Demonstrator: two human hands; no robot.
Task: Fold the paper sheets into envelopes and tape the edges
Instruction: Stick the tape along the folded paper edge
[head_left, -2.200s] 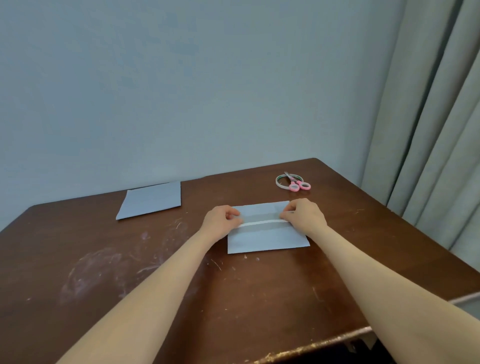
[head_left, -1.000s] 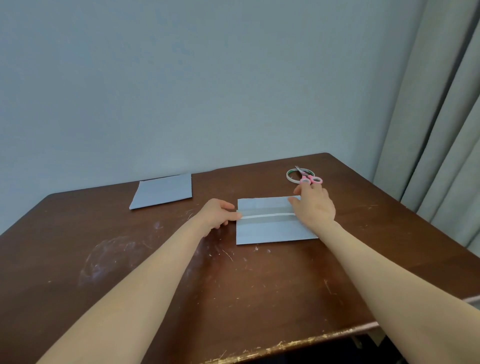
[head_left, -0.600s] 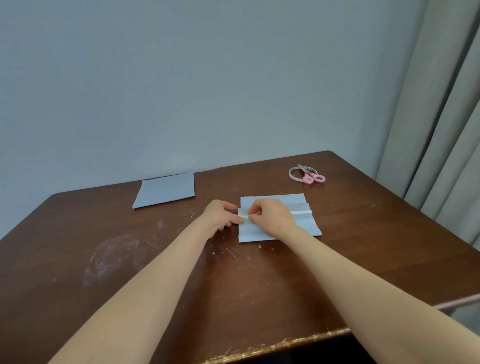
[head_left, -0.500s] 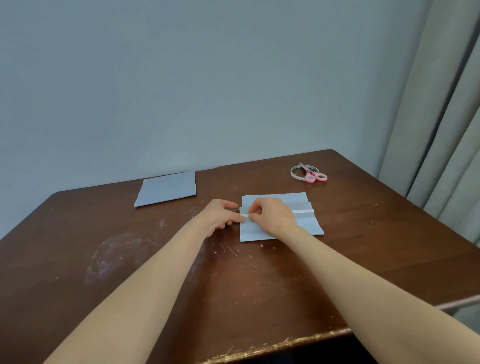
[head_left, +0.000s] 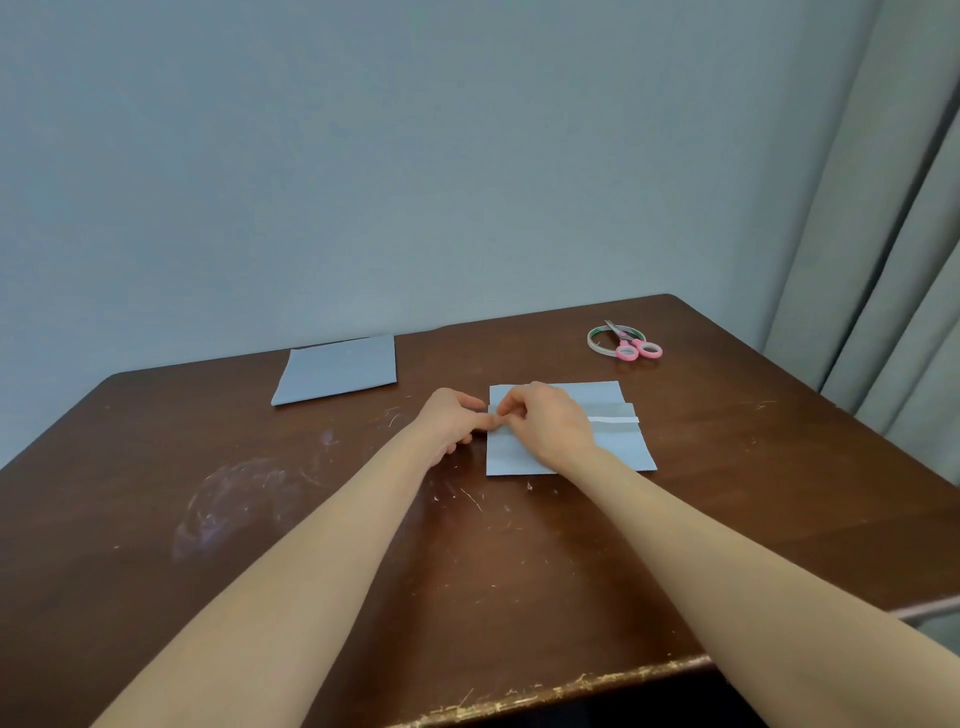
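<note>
1. We work at a dark brown wooden table (head_left: 249, 530). Its glossy top is scuffed with pale scratches and a chalky smear toward 9 o'clock, and the near edge is chipped.
2. The folded paper (head_left: 618, 447) lies flat just past the table's middle, toward 1 o'clock. It is a pale blue-grey matte rectangle whose upper flap sits a little narrower than the lower one.
3. A thin white tape strip (head_left: 615, 419) runs straight across the seam where the two flaps meet, from 9 o'clock to 3 o'clock.
4. Our left hand (head_left: 451, 422) sits at the paper's 9 o'clock edge. Its fingers are curled, and thumb and fingertips pinch the end of the tape strip there.
5. Our right hand (head_left: 548, 427) lies over the left half of the paper, touching the left hand. Its fingers are curled too, nipping the same end of the strip.
6. A second folded sheet (head_left: 337, 370) of the same grey paper lies flat toward 11 o'clock, well apart from our hands.
7. Near the far right corner, toward 1 o'clock, a thin tape roll (head_left: 596, 340) lies flat.
8. Small scissors (head_left: 638, 349) with pink ring handles rest across the roll, their metal blades over its hole.
9. A smooth blue-grey wall (head_left: 415, 156) rises behind the table, and a pleated pale curtain (head_left: 893, 260) hangs at 3 o'clock.
</note>
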